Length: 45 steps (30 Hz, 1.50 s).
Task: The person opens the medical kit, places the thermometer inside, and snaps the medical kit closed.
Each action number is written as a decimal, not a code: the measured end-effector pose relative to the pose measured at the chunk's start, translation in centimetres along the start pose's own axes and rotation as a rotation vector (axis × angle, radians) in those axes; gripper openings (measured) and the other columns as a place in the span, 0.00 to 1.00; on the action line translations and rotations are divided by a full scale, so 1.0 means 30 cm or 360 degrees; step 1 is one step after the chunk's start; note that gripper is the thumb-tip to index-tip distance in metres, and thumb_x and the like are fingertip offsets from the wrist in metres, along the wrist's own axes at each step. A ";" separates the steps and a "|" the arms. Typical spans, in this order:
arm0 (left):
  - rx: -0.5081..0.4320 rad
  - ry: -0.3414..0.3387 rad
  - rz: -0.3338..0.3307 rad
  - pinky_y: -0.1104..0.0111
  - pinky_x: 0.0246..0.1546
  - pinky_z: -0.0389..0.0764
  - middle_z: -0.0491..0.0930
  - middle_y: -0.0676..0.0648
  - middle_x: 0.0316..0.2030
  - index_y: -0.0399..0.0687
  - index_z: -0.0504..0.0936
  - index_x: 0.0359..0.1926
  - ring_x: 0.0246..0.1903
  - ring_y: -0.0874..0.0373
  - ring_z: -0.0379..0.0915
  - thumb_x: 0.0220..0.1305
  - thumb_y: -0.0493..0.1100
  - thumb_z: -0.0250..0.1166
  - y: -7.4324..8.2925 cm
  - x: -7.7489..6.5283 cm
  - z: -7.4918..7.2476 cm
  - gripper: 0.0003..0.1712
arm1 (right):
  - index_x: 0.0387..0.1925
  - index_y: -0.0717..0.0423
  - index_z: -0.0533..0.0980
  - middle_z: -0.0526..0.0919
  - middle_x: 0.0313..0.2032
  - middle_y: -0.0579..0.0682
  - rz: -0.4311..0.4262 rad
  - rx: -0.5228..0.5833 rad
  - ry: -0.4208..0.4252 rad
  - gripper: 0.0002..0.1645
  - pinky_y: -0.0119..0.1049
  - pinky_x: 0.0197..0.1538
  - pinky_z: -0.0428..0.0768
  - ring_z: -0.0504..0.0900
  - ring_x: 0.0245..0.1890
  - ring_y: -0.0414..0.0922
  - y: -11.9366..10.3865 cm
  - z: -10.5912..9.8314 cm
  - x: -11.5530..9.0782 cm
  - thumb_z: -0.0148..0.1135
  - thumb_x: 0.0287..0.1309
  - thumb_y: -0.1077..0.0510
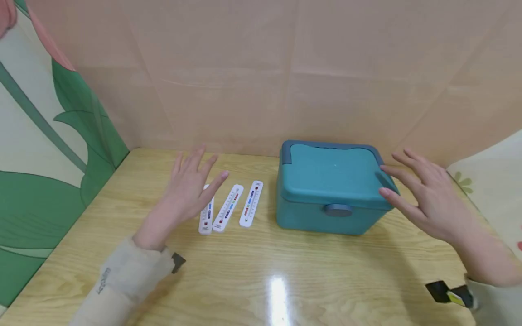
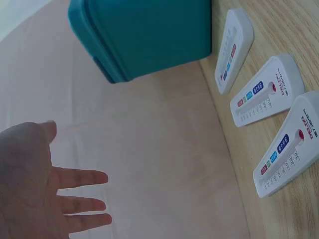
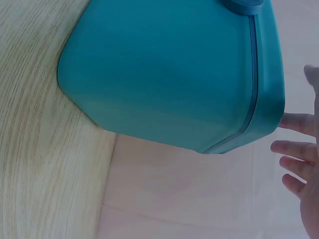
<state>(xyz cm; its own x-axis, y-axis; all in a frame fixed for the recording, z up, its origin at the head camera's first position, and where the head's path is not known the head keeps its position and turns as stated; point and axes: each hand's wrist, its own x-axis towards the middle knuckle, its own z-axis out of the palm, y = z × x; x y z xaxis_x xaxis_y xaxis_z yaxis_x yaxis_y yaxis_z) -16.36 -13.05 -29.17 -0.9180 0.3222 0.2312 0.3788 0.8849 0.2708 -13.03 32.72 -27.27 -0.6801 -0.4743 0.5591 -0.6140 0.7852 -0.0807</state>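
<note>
Three white strip thermometers lie side by side on the wooden table: a left one (image 1: 206, 217), a middle one (image 1: 228, 208) and a right one (image 1: 251, 204). Over the left one, partly covering it in the head view, my left hand (image 1: 185, 192) hovers with fingers spread, holding nothing. A teal lidded box (image 1: 334, 181) with a blue-grey front latch (image 1: 338, 210) stands to their right, its lid down. By the box's right end is my right hand (image 1: 428, 199), fingers extended and holding nothing; whether a fingertip touches the lid I cannot tell.
The wooden table (image 1: 228, 280) meets a pinkish-beige cloth backdrop (image 1: 220, 90) behind the box. A leaf-patterned panel (image 1: 41, 149) borders the left side, and a pale printed sheet (image 1: 493, 181) borders the right.
</note>
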 end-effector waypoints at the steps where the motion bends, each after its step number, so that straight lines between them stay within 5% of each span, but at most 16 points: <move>1: 0.0008 0.0024 0.0012 0.46 0.72 0.34 0.44 0.35 0.74 0.41 0.60 0.71 0.73 0.40 0.39 0.71 0.67 0.37 0.001 0.000 -0.002 0.42 | 0.53 0.61 0.77 0.70 0.62 0.66 -0.0040 -0.0006 0.0059 0.33 0.59 0.69 0.53 0.55 0.72 0.55 -0.002 0.006 0.003 0.53 0.64 0.37; 8: 0.0048 0.0314 0.0136 0.48 0.70 0.53 0.63 0.33 0.66 0.34 0.73 0.59 0.66 0.39 0.58 0.70 0.57 0.53 0.008 0.004 0.001 0.32 | 0.41 0.66 0.82 0.80 0.48 0.66 -0.0241 -0.0077 0.0363 0.40 0.46 0.69 0.62 0.71 0.62 0.58 -0.036 0.030 0.026 0.47 0.65 0.32; 15: 0.0056 0.0456 0.0167 0.49 0.66 0.62 0.72 0.35 0.60 0.35 0.78 0.52 0.60 0.39 0.67 0.67 0.53 0.57 0.021 0.008 0.005 0.25 | 0.36 0.68 0.82 0.82 0.44 0.66 -0.0336 -0.0101 0.0457 0.37 0.29 0.69 0.59 0.77 0.48 0.64 -0.065 0.036 0.042 0.50 0.66 0.36; 21: 0.0032 0.0518 0.0197 0.49 0.63 0.66 0.75 0.35 0.57 0.36 0.80 0.49 0.58 0.40 0.69 0.67 0.51 0.58 0.037 0.008 0.012 0.22 | 0.37 0.68 0.82 0.82 0.43 0.66 -0.0349 -0.0091 0.0466 0.37 0.29 0.65 0.64 0.78 0.43 0.64 -0.065 0.041 0.041 0.50 0.65 0.35; 27: 0.0011 0.0607 0.0263 0.50 0.59 0.71 0.78 0.35 0.53 0.35 0.81 0.46 0.55 0.41 0.73 0.65 0.48 0.59 0.056 0.004 0.024 0.19 | 0.40 0.66 0.82 0.81 0.46 0.65 -0.0286 -0.0099 0.0396 0.38 0.37 0.58 0.69 0.79 0.42 0.63 -0.063 0.052 0.019 0.50 0.64 0.33; 32: 0.0006 0.0598 0.0269 0.50 0.59 0.71 0.78 0.36 0.54 0.36 0.82 0.45 0.55 0.42 0.73 0.65 0.49 0.60 0.074 0.000 0.030 0.19 | 0.41 0.65 0.82 0.80 0.47 0.66 -0.0216 -0.0051 0.0364 0.40 0.28 0.65 0.62 0.78 0.44 0.63 -0.061 0.063 -0.002 0.49 0.62 0.30; 40: 0.0002 0.0641 0.0359 0.53 0.59 0.72 0.80 0.37 0.51 0.38 0.82 0.45 0.53 0.43 0.75 0.63 0.47 0.61 0.121 -0.005 0.039 0.17 | 0.45 0.62 0.81 0.77 0.52 0.66 -0.0062 0.0102 0.0322 0.42 0.17 0.61 0.57 0.75 0.46 0.64 -0.053 0.079 -0.033 0.50 0.59 0.27; 45: 0.0002 0.0742 0.0480 0.53 0.52 0.77 0.81 0.37 0.48 0.38 0.83 0.41 0.49 0.43 0.78 0.61 0.45 0.63 0.151 -0.006 0.050 0.14 | 0.50 0.59 0.80 0.74 0.56 0.66 0.0086 0.0187 0.0285 0.34 0.15 0.54 0.58 0.73 0.50 0.64 -0.059 0.091 -0.060 0.64 0.55 0.36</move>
<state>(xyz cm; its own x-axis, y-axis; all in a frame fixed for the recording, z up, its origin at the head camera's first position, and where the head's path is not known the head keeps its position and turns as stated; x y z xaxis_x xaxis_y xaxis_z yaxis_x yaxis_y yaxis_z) -14.66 -8.60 -29.38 -0.6197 0.3785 0.6875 0.6162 0.7772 0.1275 -11.80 31.10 -30.40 -0.6375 -0.3462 0.6883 -0.6281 0.7509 -0.2041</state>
